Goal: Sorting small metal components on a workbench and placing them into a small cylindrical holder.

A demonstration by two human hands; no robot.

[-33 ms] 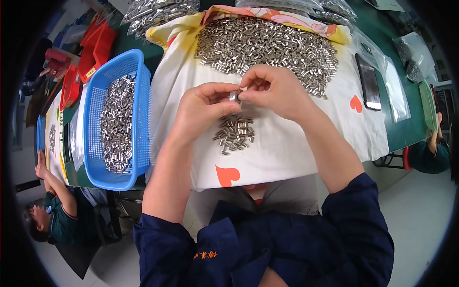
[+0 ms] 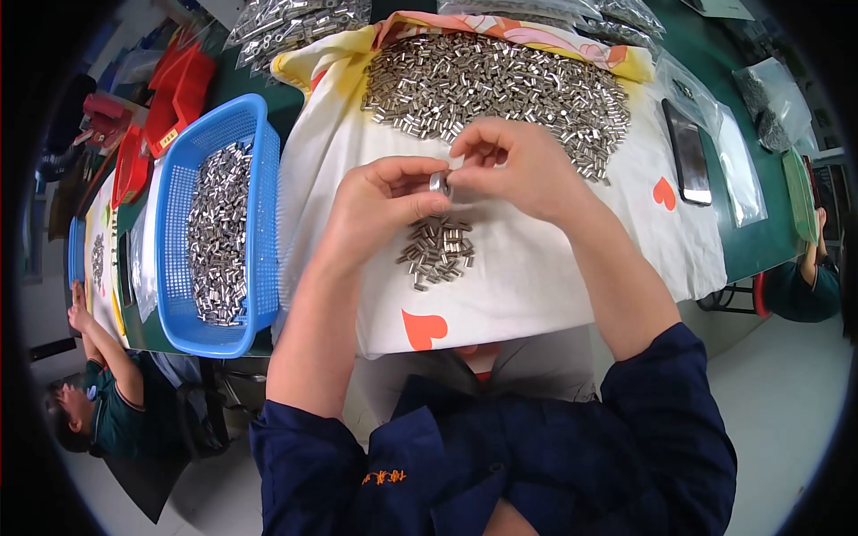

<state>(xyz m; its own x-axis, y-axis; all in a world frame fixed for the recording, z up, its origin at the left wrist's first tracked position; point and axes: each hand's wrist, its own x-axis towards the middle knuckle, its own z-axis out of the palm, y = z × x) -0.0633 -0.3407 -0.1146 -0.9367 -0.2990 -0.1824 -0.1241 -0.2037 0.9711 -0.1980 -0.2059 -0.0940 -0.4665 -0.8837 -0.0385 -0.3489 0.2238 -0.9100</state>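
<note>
My left hand (image 2: 380, 198) pinches a short, shiny metal ring (image 2: 438, 182) upright between thumb and forefinger. Against the ring's right side are the bent fingers of my right hand (image 2: 514, 170), thumb and forefinger close together; whatever they hold, if anything, is hidden. Just below both hands, a small pile of metal sleeves (image 2: 436, 255) lies on the white cloth (image 2: 527, 286). A much larger heap of similar small sleeves (image 2: 500, 80) spreads beyond my hands, toward the cloth's yellow and orange folded far edge.
At the left stands a blue plastic basket (image 2: 264, 205) partly filled with metal sleeves. Red bins (image 2: 179, 94) are behind it. Bags of metal parts (image 2: 299, 27) lie at the back. A phone (image 2: 686, 152) rests at the right beside clear plastic bags. People sit at both sides.
</note>
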